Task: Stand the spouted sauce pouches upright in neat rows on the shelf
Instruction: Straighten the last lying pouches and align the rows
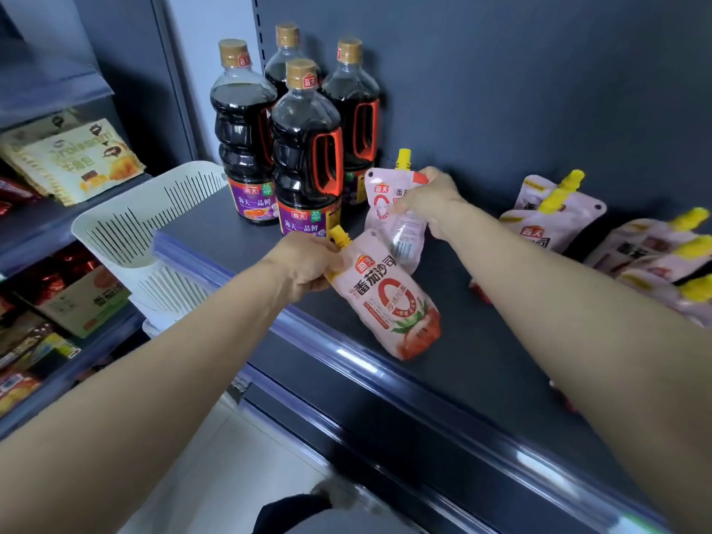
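Observation:
A pink ketchup pouch (389,302) with a yellow spout leans tilted on the dark shelf (481,360) near its front edge. My left hand (304,267) grips its top by the spout. Behind it a second pink pouch (385,210) stands roughly upright beside the bottles, and my right hand (431,202) is closed around its right side. Several more pouches (554,213) lie flat and overlapping at the far right of the shelf, spouts pointing up and right.
Several dark soy sauce bottles (304,156) with gold caps and red handles stand at the shelf's back left. A white slotted basket (135,221) sits left of the shelf edge. Snack packs (73,159) fill the shelves on the left.

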